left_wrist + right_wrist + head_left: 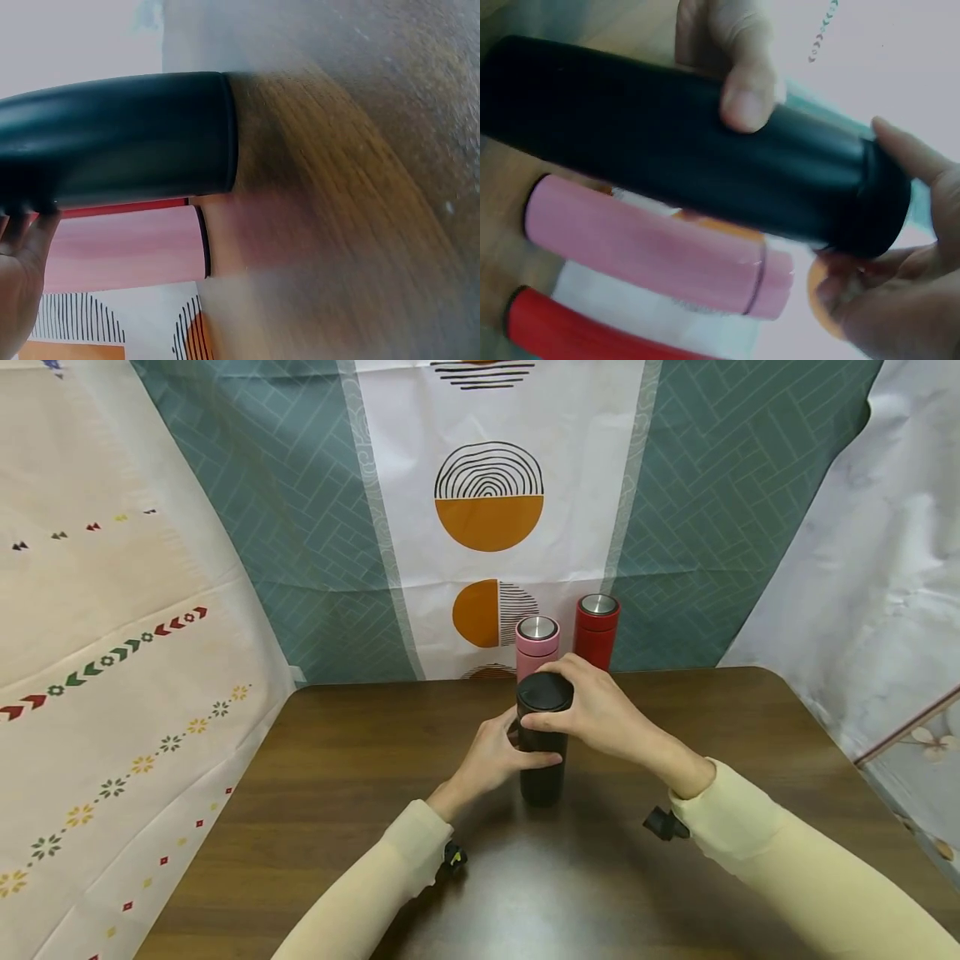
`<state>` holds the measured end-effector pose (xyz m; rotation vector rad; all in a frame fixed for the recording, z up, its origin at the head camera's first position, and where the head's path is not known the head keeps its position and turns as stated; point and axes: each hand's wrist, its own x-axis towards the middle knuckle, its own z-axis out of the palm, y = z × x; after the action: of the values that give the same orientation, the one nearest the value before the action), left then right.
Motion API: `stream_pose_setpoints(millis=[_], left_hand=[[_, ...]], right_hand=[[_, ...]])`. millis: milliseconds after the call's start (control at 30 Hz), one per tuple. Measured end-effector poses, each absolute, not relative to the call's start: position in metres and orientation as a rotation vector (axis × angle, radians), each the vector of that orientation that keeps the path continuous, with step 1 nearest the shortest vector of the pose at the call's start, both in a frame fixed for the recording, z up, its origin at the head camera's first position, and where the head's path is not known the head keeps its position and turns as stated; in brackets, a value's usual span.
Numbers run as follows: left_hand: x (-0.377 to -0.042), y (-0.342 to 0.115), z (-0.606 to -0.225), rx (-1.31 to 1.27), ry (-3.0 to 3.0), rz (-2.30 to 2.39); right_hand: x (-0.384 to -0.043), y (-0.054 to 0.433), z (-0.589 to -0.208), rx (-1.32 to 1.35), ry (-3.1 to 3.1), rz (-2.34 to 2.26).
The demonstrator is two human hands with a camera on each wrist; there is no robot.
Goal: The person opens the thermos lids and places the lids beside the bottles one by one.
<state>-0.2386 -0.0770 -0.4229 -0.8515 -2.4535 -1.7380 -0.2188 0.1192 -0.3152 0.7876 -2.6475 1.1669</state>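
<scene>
A black thermos bottle (542, 781) stands upright near the middle of the table, its base down at the wooden top. My left hand (491, 753) grips its body from the left, with the thumb across the near side. From above, my right hand (603, 710) holds the black lid (545, 692) between thumb and fingers. In the right wrist view the lid (889, 202) sits on the bottle, and the left thumb (746, 105) lies against the body. Just behind stands a pink thermos bottle (537, 652). The left wrist view shows the black bottle's lower body (127, 142).
A red thermos bottle (597, 631) stands at the back, right of the pink one. The brown wooden table (337, 827) ends at a patterned cloth backdrop (322, 527). More cloth hangs on the left (112, 693) and right sides.
</scene>
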Motion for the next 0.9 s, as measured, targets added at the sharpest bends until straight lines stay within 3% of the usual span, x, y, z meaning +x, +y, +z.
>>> stream_pose_setpoints(millis=[667, 900], left_hand=[[-0.243, -0.081, -0.416, -0.852, -2.522, -1.707], [-0.241, -0.080, -0.418, -0.861, -2.507, -1.716]], right_hand=[[-0.261, 0.138, -0.319, 1.238, -2.579, 1.334], [-0.250, 0.136, -0.322, 1.129, -2.634, 1.417]])
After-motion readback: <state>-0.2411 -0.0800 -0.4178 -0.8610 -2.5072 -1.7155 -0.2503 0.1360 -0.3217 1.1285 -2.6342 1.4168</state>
